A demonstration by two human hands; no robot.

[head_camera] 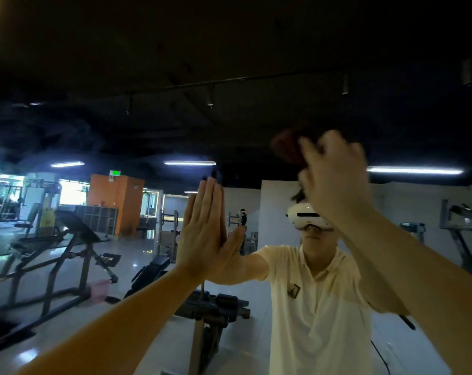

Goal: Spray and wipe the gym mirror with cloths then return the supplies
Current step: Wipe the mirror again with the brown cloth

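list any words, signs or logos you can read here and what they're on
Nothing can be read.
Green sign above the orange wall: too blurred to read.
Emblem on the white shirt: too small and blurred to read.
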